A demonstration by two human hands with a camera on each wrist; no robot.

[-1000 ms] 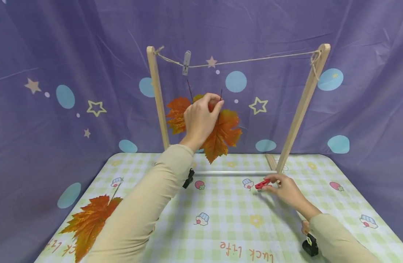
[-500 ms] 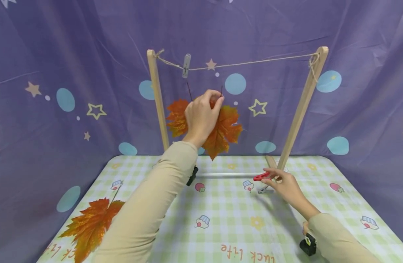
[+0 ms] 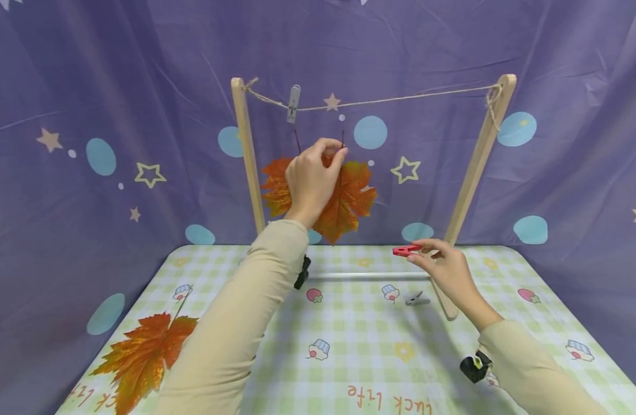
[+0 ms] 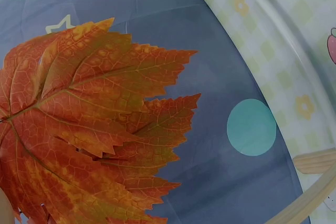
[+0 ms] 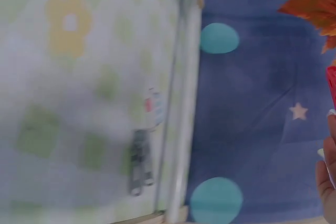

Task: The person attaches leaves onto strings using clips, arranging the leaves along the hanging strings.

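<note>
My left hand pinches the stem of an orange maple leaf below the string. A second orange leaf shows behind that hand. Its stem top is just under a grey clothespin clipped on the string; I cannot tell what holds this leaf. In the left wrist view, overlapping leaves fill the left side. My right hand pinches a red clothespin above the table, right of the leaves. Only part of the red clothespin shows in the right wrist view.
A twine string spans two wooden posts of a frame with a white bottom bar. Another grey clothespin lies on the checked tablecloth. A third maple leaf lies at the table's left.
My right hand has lifted the red clothespin from near the tabletop, uncovering the grey clothespin lying there. My left hand has raised its leaf slightly and moved it a little left.
</note>
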